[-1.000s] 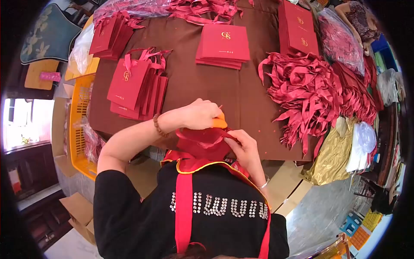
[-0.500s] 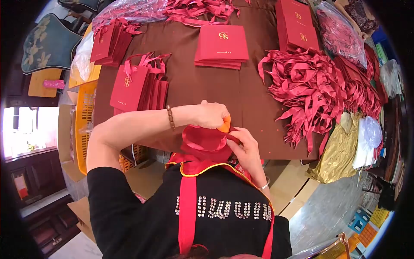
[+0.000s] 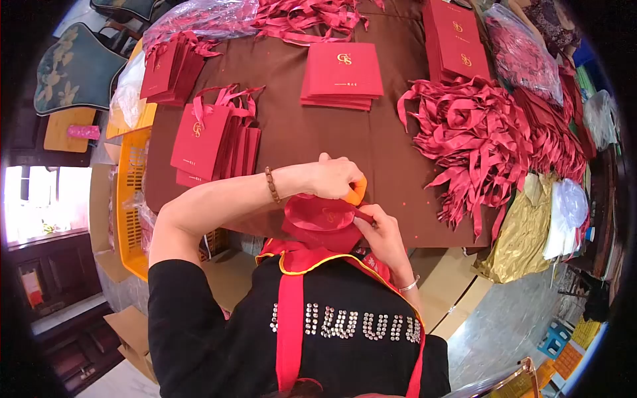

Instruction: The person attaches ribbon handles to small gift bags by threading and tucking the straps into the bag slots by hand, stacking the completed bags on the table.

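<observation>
Close to my chest, at the table's near edge, is a red paper gift bag with a pink-red ribbon looped across its front. My left hand, wearing a beaded bracelet, is closed above the bag's top edge. Something orange covers or sits at its fingertips; I cannot tell which. The fingers seem to pinch the ribbon, though the grip itself is partly hidden. My right hand pinches the bag's upper right edge between thumb and fingers.
A brown-covered table bears a stack of flat red bags, ribboned bags at left and a taller stack at far right. Loose red ribbons are heaped at right, beside a gold plastic bag. A yellow crate stands left.
Both hands and the bag have shifted slightly right and down in view. The left elbow has come in toward the body. Both hands keep their closed grips.
</observation>
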### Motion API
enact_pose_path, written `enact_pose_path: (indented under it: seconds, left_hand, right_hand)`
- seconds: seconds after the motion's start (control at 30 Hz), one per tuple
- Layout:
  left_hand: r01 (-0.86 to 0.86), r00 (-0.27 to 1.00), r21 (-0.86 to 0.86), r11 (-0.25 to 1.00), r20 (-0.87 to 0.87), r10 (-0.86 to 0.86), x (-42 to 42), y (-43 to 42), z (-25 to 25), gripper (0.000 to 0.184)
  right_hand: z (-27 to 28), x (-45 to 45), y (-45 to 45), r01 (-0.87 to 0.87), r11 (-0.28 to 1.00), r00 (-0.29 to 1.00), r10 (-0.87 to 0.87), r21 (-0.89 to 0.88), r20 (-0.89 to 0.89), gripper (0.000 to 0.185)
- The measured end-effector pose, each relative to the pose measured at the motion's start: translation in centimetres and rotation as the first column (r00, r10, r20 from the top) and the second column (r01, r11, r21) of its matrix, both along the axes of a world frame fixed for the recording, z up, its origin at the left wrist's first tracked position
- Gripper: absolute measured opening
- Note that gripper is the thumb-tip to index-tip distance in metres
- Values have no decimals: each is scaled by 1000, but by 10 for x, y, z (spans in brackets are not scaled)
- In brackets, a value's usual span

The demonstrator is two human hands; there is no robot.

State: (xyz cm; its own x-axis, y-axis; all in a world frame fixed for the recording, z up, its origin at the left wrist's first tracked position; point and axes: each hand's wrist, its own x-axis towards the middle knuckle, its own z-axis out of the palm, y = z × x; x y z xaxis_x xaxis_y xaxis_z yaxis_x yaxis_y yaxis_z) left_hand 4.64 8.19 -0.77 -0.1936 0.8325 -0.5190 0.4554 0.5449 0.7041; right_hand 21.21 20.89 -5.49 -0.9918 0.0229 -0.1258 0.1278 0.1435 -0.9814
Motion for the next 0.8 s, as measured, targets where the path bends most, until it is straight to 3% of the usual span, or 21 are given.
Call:
enact_pose_path:
  seconds: [0.07,0.13,0.17,0.23,0.27,0.3,0.37,0.4,0.47,0.5,0.57,0.7,0.77,0.8]
  left_hand:
    - [23,998,-2,1000,-54,-23,-3,-1,-1,12]
    - [24,999,195,980,-50,-15,-4,-5,-12,16]
    - [26,999,194,981,-49,-16,-11,-6,-15,16]
    - [-94,989,228,969,130,65,-30,-5,-17,16]
    - [-113,989,266,957,120,84,-29,-6,-16,19]
    - [-110,989,267,957,123,80,-27,-5,-12,19]
    - [-333,894,57,941,338,296,-20,-4,-2,20]
    - [-331,893,55,942,340,294,-18,-3,-4,20]
    - [-240,963,125,963,153,220,-15,-1,-12,18]
    - [-240,963,126,962,157,220,-13,0,-17,18]
    - [-268,963,335,903,125,239,-9,2,-25,15]
    - [-288,958,304,908,88,274,-18,11,-19,14]
    - [-394,915,500,771,134,381,-39,15,-23,14]
    - [-509,860,432,744,277,428,-48,16,-5,13]
  right_hand:
    - [-4,1,1,12,998,1000,-11,-60,20,14]
    - [-2,1,3,-22,998,999,24,-56,31,14]
    - [1,1,4,-58,997,997,60,-47,45,14]
    - [12,0,1,-71,995,997,73,-63,22,13]
    - [15,-1,0,-86,993,996,86,-76,-4,13]
    - [11,-1,1,-82,994,997,82,-75,-1,13]
    - [-7,0,1,-66,997,997,68,-28,41,21]
    - [-16,2,-1,-65,997,997,66,-29,43,21]
    - [-30,4,-9,5,967,995,21,-256,97,41]
    - [-28,2,-11,6,967,995,20,-254,100,41]
    - [-25,-3,-16,24,999,986,-28,-26,-162,55]
    - [-38,1,-16,17,999,1000,-17,-38,-9,55]
    - [-29,1,-14,-83,992,996,85,98,-8,54]
    - [-30,1,-14,-83,992,996,84,96,-9,54]
